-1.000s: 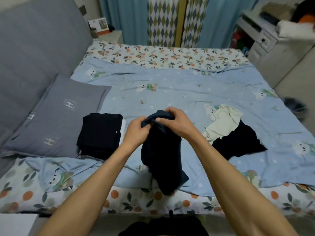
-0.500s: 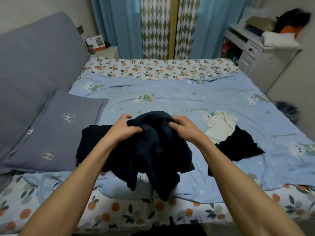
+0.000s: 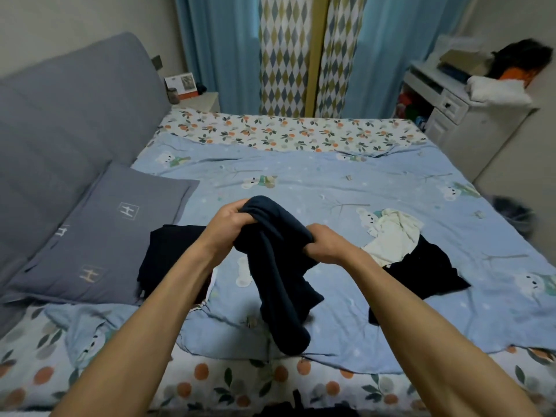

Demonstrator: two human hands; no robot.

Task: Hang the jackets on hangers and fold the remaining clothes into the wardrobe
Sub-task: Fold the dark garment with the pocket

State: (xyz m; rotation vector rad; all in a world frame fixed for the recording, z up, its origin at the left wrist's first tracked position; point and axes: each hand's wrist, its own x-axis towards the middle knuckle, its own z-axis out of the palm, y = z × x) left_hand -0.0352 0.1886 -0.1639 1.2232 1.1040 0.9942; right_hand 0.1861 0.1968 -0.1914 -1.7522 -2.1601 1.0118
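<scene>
I hold a dark navy garment bunched up above the bed. My left hand grips its upper end and my right hand grips the cloth a little lower to the right. The rest of the garment hangs down in a twisted fold toward the blanket. To the left on the bed lies a folded dark piece, partly hidden by my left forearm. At my right lie a crumpled cream garment and a black garment overlapping it.
A light blue blanket covers the bed, with a grey pillow and grey headboard at left. A white cabinet piled with things stands at the back right. Blue curtains hang behind the bed.
The garment was spread wide between my hands half a second ago; now it is gathered into a narrower twisted bundle. The camera has tilted up a little.
</scene>
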